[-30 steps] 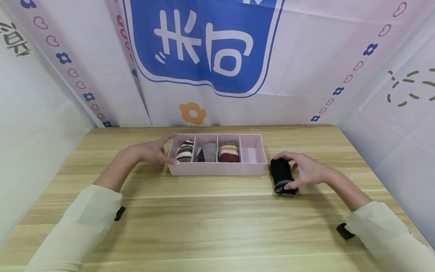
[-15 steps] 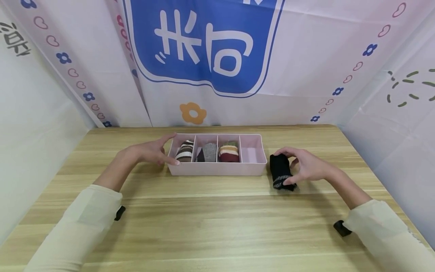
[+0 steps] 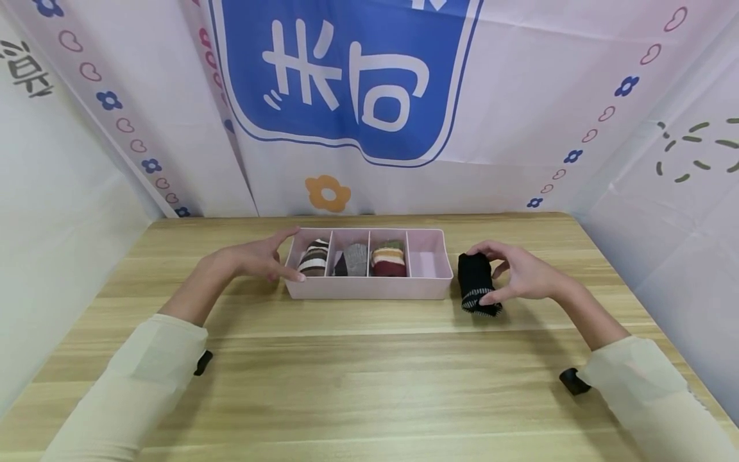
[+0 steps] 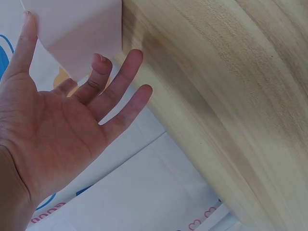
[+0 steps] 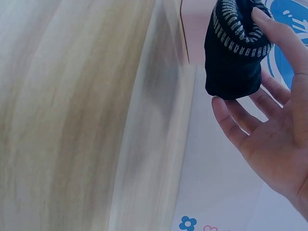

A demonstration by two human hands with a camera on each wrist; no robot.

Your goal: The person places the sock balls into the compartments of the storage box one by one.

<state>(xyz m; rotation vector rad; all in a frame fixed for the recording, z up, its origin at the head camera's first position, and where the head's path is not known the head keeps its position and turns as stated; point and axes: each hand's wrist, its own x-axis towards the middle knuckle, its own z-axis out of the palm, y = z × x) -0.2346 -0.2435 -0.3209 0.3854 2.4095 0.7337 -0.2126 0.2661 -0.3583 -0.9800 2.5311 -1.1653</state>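
Observation:
A pink divided box (image 3: 369, 288) stands toward the back of the table, with rolled socks in its three left compartments: a brown-and-white striped sock (image 3: 314, 262), a grey sock (image 3: 356, 258) and a maroon, cream and green sock (image 3: 389, 260). My left hand (image 3: 252, 258) holds the box's left end, thumb at the front rim and index finger at the back corner; its other fingers are loosely spread in the left wrist view. Just right of the box, my right hand (image 3: 522, 273) grips a rolled black sock (image 5: 233, 72) with white stitching on its cuff, between thumb and fingers.
The wooden table (image 3: 358, 378) runs back to a white printed cloth backdrop (image 3: 496, 186). Cloth walls rise at both sides. At each cuff a small black object (image 3: 574, 382) shows.
My right hand and the black sock have shifted slightly upward in the head view, nearly level with the box's right end. The left hand and the box stay put.

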